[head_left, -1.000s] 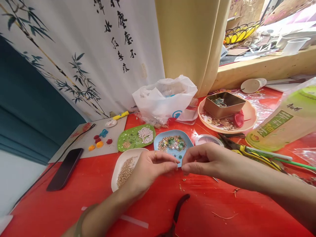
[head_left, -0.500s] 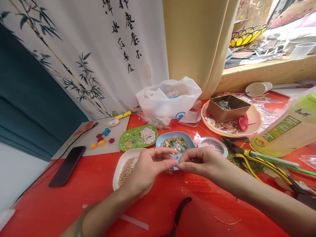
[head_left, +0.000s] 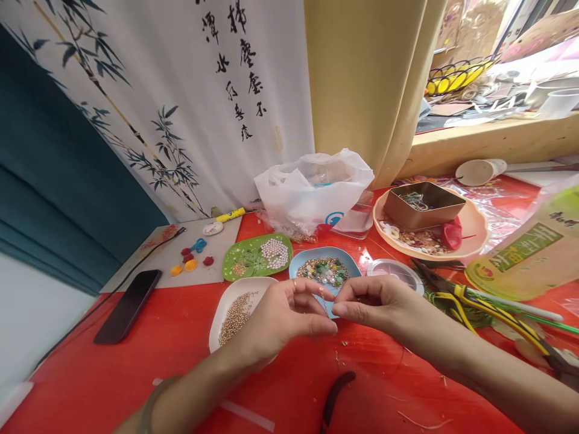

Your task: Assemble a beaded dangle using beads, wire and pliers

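Near the centre, my left hand (head_left: pixel 289 310) is curved with its thumb apart from the fingers; a thin strand with tiny beads (head_left: pixel 324 300) runs along its fingertips. My right hand (head_left: pixel 377 301) meets it there, thumb and index finger pinched on something too small to make out. Just behind both hands is a blue dish (head_left: pixel 296 262) of gold, green and white beads. A white dish (head_left: pixel 221 301) of gold beads lies partly under my left hand. The green dish (head_left: pixel 248 253) beyond holds pale pearls and small gold beads.
A phone (head_left: pixel 128 306) lies left. Behind the dishes stands a white plastic bag (head_left: pixel 312 193). To the right are a peach bowl (head_left: pixel 477 226) with a metal tin (head_left: pixel 423 211), yellow-black pliers (head_left: pixel 497 310) and a green-labelled packet (head_left: pixel 525 247). A black curved handle (head_left: pixel 335 395) lies in front.
My left thumb has parted from its fingers and dropped lower. My right hand stays pinched. The whole view has shifted slightly, so the table objects appear a little lower and further right.
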`<state>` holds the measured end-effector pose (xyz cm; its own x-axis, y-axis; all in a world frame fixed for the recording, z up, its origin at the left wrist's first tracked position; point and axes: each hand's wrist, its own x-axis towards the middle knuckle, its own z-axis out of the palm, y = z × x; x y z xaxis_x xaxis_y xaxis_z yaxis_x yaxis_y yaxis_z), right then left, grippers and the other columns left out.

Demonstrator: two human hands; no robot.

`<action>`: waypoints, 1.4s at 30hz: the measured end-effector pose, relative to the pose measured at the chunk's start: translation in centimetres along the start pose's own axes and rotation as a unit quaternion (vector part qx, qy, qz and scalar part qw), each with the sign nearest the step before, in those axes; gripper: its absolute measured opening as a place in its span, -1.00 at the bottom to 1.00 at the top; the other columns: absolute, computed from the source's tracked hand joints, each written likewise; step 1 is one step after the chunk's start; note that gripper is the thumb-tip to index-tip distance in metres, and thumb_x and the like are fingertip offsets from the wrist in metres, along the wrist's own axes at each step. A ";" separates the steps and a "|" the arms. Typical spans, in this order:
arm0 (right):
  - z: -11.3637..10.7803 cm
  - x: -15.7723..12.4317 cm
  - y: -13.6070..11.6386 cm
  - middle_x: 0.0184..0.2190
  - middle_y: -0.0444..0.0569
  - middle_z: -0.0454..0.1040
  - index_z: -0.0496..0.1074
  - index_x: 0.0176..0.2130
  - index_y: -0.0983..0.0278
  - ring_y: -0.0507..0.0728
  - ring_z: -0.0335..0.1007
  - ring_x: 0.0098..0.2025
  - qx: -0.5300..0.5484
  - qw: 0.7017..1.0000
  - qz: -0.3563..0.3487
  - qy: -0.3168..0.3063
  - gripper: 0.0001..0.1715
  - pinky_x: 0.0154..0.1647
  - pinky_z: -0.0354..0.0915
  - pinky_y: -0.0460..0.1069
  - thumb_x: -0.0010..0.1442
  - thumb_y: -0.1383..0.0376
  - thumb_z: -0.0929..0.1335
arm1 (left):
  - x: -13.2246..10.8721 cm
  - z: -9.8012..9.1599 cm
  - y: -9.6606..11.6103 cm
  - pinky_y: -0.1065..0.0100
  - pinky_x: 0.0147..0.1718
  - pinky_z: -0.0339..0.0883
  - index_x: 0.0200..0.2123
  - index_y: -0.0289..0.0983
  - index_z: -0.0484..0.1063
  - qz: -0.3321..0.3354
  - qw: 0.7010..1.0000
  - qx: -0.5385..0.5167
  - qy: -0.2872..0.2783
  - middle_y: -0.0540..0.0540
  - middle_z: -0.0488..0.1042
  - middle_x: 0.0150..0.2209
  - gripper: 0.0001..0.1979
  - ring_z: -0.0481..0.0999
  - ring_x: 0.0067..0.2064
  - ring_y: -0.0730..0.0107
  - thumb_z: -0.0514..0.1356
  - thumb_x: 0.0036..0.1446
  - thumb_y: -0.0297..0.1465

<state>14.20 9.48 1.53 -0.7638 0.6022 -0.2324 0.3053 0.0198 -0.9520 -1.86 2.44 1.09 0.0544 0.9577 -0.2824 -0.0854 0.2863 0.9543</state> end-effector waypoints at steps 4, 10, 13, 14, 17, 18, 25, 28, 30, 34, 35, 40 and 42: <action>-0.2 -0.1 -0.4 -0.61 -0.19 0.19 0.35 -0.52 0.31 -0.04 0.00 -0.53 -0.024 1.000 0.009 -0.002 -0.76 -0.54 -0.07 -0.10 0.00 0.17 0.32 | -0.1 -0.3 0.2 0.42 -0.42 0.20 -0.40 -0.30 0.41 -0.009 0.995 0.096 0.002 0.05 0.38 -0.56 -0.77 0.35 -0.47 0.49 0.31 -0.24 -0.46; -0.4 -0.3 -1.1 -0.66 -0.23 0.10 0.30 -0.53 0.32 -0.07 -0.07 -0.59 -0.078 0.996 0.019 -0.041 -0.79 -0.60 -0.12 -0.11 0.05 0.25 0.28 | -0.5 -0.4 1.0 0.45 -0.47 0.17 -0.18 -0.22 0.38 0.028 0.986 0.160 0.044 0.04 0.35 -0.48 -0.62 0.29 -0.46 0.51 0.26 -0.17 -0.46; -0.4 -0.4 -1.1 -0.66 -0.23 0.07 0.30 -0.53 0.32 -0.07 -0.09 -0.59 -0.103 0.993 0.023 -0.058 -0.77 -0.62 -0.12 -0.12 0.07 0.23 0.26 | -0.8 -0.2 1.2 0.49 -0.52 0.17 -0.03 -0.14 0.27 0.055 0.985 0.156 0.042 0.05 0.36 -0.50 -0.48 0.31 -0.47 0.51 0.21 -0.12 -0.51; -0.4 -0.4 -1.0 -0.65 -0.23 0.08 0.29 -0.53 0.32 -0.07 -0.08 -0.59 -0.106 0.992 0.022 -0.063 -0.76 -0.62 -0.11 -0.13 0.07 0.22 0.26 | -0.9 -0.2 1.2 0.49 -0.52 0.18 0.00 -0.11 0.24 0.070 0.983 0.162 0.039 0.06 0.37 -0.49 -0.44 0.32 -0.47 0.51 0.21 -0.12 -0.53; -0.4 -0.4 -0.7 -0.63 -0.22 0.11 0.29 -0.52 0.33 -0.07 -0.07 -0.58 -0.103 0.990 0.020 -0.089 -0.76 -0.61 -0.10 -0.13 0.07 0.21 0.27 | -0.9 -0.2 0.9 0.50 -0.51 0.23 -0.08 -0.13 0.34 0.079 0.979 0.188 0.019 0.04 0.42 -0.45 -0.54 0.35 -0.47 0.53 0.21 -0.11 -0.53; -0.4 -0.4 -0.5 -0.63 -0.22 0.11 0.30 -0.51 0.33 -0.08 -0.07 -0.57 -0.099 0.990 0.019 -0.097 -0.76 -0.61 -0.10 -0.13 0.07 0.22 0.27 | -0.9 -0.3 0.8 0.50 -0.49 0.25 -0.14 -0.15 0.39 0.069 0.980 0.189 0.011 0.03 0.45 -0.45 -0.62 0.37 -0.47 0.53 0.22 -0.11 -0.50; -1.1 -0.4 -0.7 -0.65 -0.23 0.09 0.30 -0.51 0.32 -0.07 -0.08 -0.60 -0.128 0.987 0.025 -0.092 -0.77 -0.63 -0.12 -0.13 0.06 0.21 0.26 | -0.7 -0.5 0.9 0.47 -0.36 0.32 -0.46 -0.26 0.50 0.047 0.974 0.215 0.059 -0.01 0.53 -0.44 -0.90 0.46 -0.37 0.46 0.28 -0.14 -0.39; -1.8 -0.5 -1.1 -0.65 -0.22 0.09 0.31 -0.53 0.30 -0.07 -0.07 -0.59 -0.154 0.986 0.022 -0.066 -0.79 -0.63 -0.12 -0.12 0.04 0.23 0.26 | -0.7 -0.5 1.0 0.46 -0.38 0.32 -0.46 -0.24 0.52 0.038 0.971 0.229 0.059 -0.01 0.53 -0.46 -0.90 0.47 -0.38 0.44 0.28 -0.14 -0.37; -2.2 -0.4 -1.2 -0.63 -0.20 0.12 0.31 -0.55 0.29 -0.05 -0.02 -0.57 -0.172 0.984 0.020 -0.046 -0.79 -0.62 -0.09 -0.12 0.03 0.24 0.25 | -0.6 -0.6 0.9 0.46 -0.39 0.32 -0.46 -0.24 0.52 0.028 0.973 0.222 0.047 -0.01 0.53 -0.46 -0.90 0.47 -0.38 0.44 0.27 -0.14 -0.38; -2.5 -0.4 -1.0 -0.61 -0.18 0.16 0.31 -0.55 0.29 -0.04 0.01 -0.54 -0.170 0.985 0.020 -0.032 -0.78 -0.58 -0.03 -0.11 0.02 0.22 0.26 | -0.6 -0.6 0.9 0.45 -0.39 0.33 -0.45 -0.27 0.51 0.016 0.978 0.206 0.024 -0.03 0.53 -0.45 -0.90 0.47 -0.38 0.43 0.26 -0.14 -0.42; -2.5 -0.4 -0.9 -0.62 -0.18 0.15 0.30 -0.55 0.29 -0.04 0.00 -0.55 -0.170 0.985 0.017 -0.028 -0.78 -0.59 -0.04 -0.11 0.02 0.21 0.26 | -0.6 -0.5 0.9 0.44 -0.38 0.34 -0.44 -0.28 0.51 0.018 0.979 0.203 0.020 -0.04 0.53 -0.45 -0.90 0.48 -0.37 0.42 0.25 -0.14 -0.43; -2.6 -0.6 -1.0 -0.64 -0.20 0.12 0.30 -0.55 0.29 -0.04 -0.04 -0.57 -0.199 0.980 -0.002 0.000 -0.79 -0.59 -0.07 -0.11 0.03 0.23 0.26 | -0.6 -0.5 1.1 0.38 -0.31 0.33 -0.40 -0.28 0.50 0.027 0.984 0.179 -0.005 -0.04 0.52 -0.49 -0.85 0.48 -0.37 0.42 0.13 -0.04 -0.49; -2.5 -0.6 -1.4 -0.65 -0.20 0.12 0.31 -0.55 0.29 -0.04 -0.04 -0.57 -0.198 0.980 0.001 0.004 -0.80 -0.59 -0.06 -0.11 0.02 0.24 0.26 | -0.7 -0.4 1.1 0.37 -0.32 0.32 -0.40 -0.29 0.50 0.024 0.985 0.173 -0.007 -0.04 0.51 -0.52 -0.85 0.47 -0.39 0.42 0.13 -0.02 -0.47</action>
<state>15.71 11.10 3.48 -0.7588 0.6088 -0.2315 0.5050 0.3255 -0.7994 -2.42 2.13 2.26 0.0730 0.9686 -0.2375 0.2555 0.2120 0.9433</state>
